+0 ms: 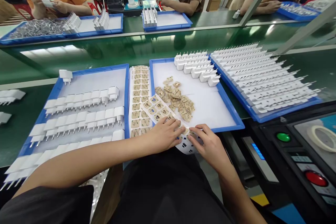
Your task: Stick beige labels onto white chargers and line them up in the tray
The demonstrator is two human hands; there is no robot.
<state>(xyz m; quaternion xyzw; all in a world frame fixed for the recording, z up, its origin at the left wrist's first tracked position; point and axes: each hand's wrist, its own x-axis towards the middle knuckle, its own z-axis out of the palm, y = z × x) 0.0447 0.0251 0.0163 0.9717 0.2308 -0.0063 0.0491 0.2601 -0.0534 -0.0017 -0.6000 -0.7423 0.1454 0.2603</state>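
Note:
A white sheet of small beige labels (154, 106) lies slanted over the near edge of a blue-rimmed tray, its lower end bending down towards my lap. My left hand (166, 133) rests across that sheet, fingers bent over it and holding it down. Close beside it, my right hand (207, 141) has thumb and forefinger pinched at a beige label on the sheet; the fingertips partly hide this piece. The sheet's bent end shows dark cut-out openings. Beyond my hands, a heap of loose beige pieces (174, 96) sits in the tray (231, 112).
White plug adapters (196, 66) stand at the tray's back. More rows fill the left tray (102, 73) and right tray (254, 113). Label sheets (139, 94) lie between trays. A machine with a green button (283, 137) and red button (316, 178) is at right. Co-workers sit opposite.

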